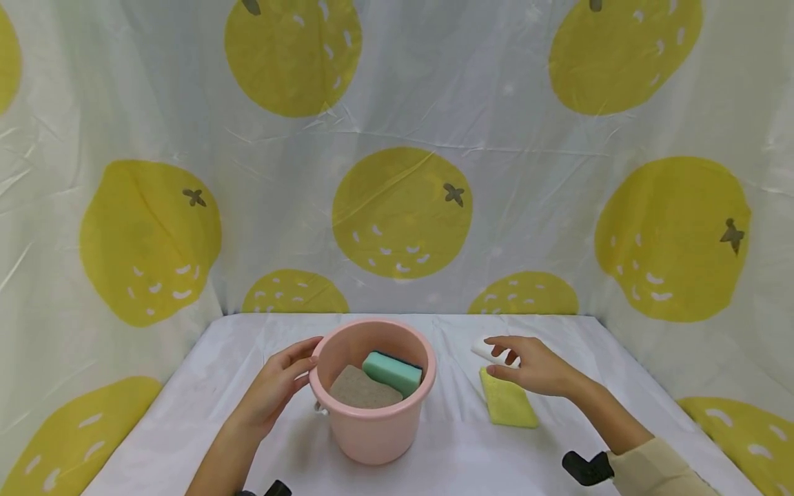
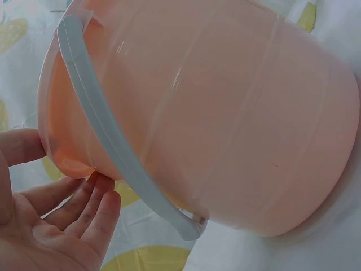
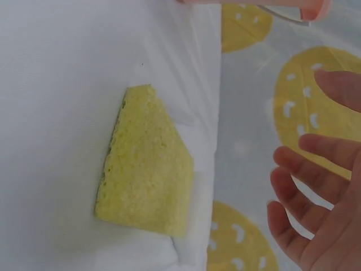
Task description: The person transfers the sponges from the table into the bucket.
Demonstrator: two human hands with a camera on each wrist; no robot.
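Observation:
A pink bucket [image 1: 375, 434] stands upright, with a grey-brown sponge block [image 1: 360, 388] and a teal sponge [image 1: 393, 372] with a dark side in it. My left hand [image 1: 282, 379] holds the bucket's left rim, thumb at the rim and fingertips against the outside; its pale handle [image 2: 113, 141] hangs down that side. To the right, my right hand [image 1: 530, 365] hovers with relaxed, spread fingers and nothing in them. Below it lies a flat yellow sponge [image 3: 146, 169], porous on top. A white piece [image 1: 484, 348] beyond the yellow sponge is partly covered by the right hand.
A white cloth [image 1: 446, 468] covers the table. Behind and at both sides hangs a pale curtain [image 1: 527, 207] printed with big yellow fruit.

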